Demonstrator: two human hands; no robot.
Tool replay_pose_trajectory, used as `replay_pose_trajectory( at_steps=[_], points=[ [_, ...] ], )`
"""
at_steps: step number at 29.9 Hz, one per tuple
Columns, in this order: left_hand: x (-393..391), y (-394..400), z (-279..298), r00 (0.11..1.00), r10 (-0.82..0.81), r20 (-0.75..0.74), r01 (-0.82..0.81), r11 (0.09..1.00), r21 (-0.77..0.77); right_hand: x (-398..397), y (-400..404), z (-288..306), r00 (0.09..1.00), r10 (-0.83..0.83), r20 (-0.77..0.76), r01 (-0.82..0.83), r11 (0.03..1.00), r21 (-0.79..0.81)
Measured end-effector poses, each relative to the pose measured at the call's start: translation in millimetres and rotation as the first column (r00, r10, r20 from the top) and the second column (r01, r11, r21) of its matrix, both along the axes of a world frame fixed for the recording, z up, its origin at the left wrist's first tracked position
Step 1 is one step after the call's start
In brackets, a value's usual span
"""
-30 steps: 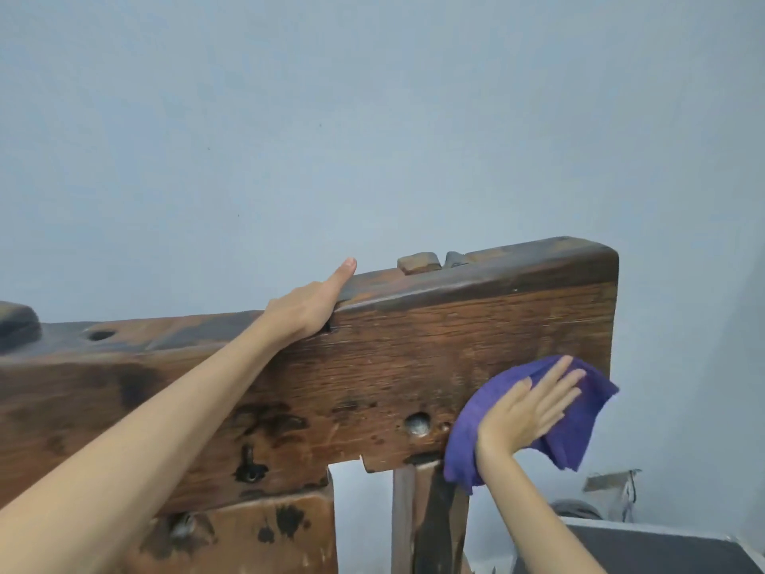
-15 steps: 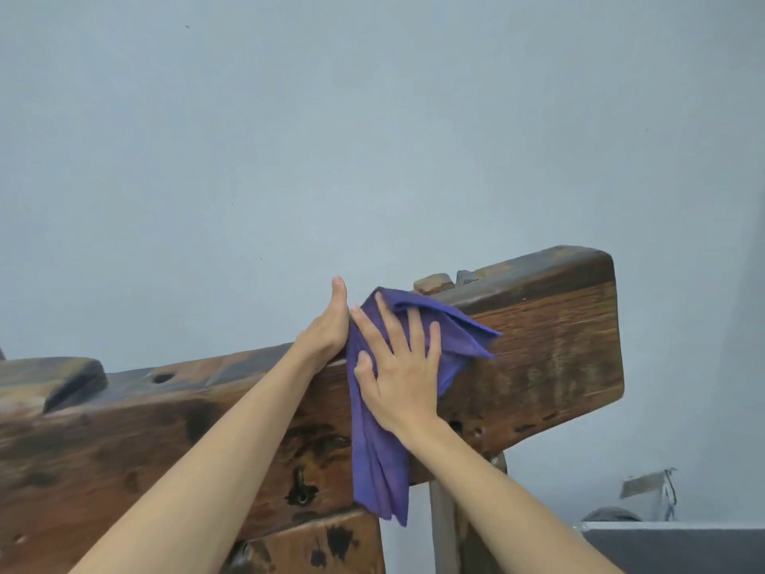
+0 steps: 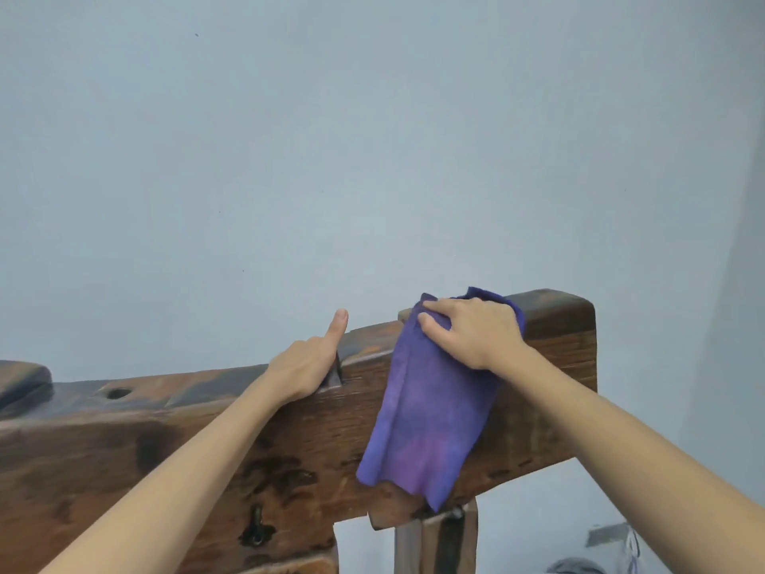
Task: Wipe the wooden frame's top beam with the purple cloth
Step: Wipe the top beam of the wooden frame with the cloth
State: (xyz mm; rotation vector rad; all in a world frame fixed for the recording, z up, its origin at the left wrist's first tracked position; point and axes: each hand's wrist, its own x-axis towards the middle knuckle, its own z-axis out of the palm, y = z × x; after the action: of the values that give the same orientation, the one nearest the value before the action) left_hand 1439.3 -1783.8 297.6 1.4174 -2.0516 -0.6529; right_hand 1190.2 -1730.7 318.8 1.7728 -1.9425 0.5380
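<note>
Right hand (image 3: 472, 335) grasps cloth (image 3: 426, 424), draped over beam (image 3: 198, 441) top near right end. Left hand (image 3: 304, 364) released, braced on beam. Risk: cloth snags on rough grain and pulls from grip.

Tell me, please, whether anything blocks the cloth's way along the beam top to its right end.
Nothing visible does: the right hand holds the cloth on the beam, whose top is bare to the right end; the left hand rests further left.

Perhaps workshop: rough old timber beam (image 3: 207, 441), bare pale wall (image 3: 372, 138).
</note>
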Motion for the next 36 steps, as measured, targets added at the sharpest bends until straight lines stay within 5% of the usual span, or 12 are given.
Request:
replay_pose_trajectory(
  at_steps=[7,12,15,18,21,24,28,33,35,36],
  points=[
    [-2.9,-5.9,0.1,1.000,0.014,0.016,-0.015,1.000,0.009,-127.1,-32.4,54.3,0.915,-0.369,0.162,0.268,0.857,0.441],
    [-12.6,-7.2,-0.5,0.984,0.076,0.162,-0.076,0.997,-0.008,-124.4,-55.2,51.3,0.867,-0.432,0.248,0.262,0.820,0.510],
    [-13.5,-9.8,-0.5,0.984,0.064,0.164,-0.068,0.998,0.019,-86.3,-35.6,47.6,0.955,-0.240,0.177,0.136,0.878,0.459],
    [-13.5,-10.2,0.9,0.988,0.054,0.144,-0.062,0.997,0.047,-31.5,-7.4,15.3,0.996,-0.065,0.063,0.049,0.974,0.220],
    [-7.2,-22.1,-2.1,0.994,0.019,0.109,-0.028,0.996,0.079,0.8,6.2,-12.4,1.000,-0.022,-0.013,0.020,0.995,-0.100],
    [-8.0,-30.1,-5.0,0.997,-0.007,0.078,0.000,0.997,0.079,-17.3,12.2,-7.1,1.000,0.000,-0.004,-0.001,0.991,-0.133],
    [-9.5,-28.3,-6.5,0.998,-0.046,0.040,0.042,0.995,0.091,-76.1,8.5,22.9,0.985,-0.112,0.134,0.099,0.990,0.099],
    [-5.8,-29.3,-7.5,0.998,-0.061,0.033,0.057,0.994,0.097,-145.2,-2.3,36.3,0.893,-0.246,0.378,0.192,0.966,0.175],
    [-4.7,-33.8,-9.0,0.998,-0.058,0.038,0.055,0.995,0.083,-160.6,5.4,31.2,0.746,-0.078,0.662,0.028,0.996,0.086],
    [-4.3,-35.2,-9.1,0.998,-0.054,0.036,0.051,0.996,0.078,-165.3,9.4,23.2,0.578,0.020,0.816,-0.051,0.999,0.011]
  ],
)
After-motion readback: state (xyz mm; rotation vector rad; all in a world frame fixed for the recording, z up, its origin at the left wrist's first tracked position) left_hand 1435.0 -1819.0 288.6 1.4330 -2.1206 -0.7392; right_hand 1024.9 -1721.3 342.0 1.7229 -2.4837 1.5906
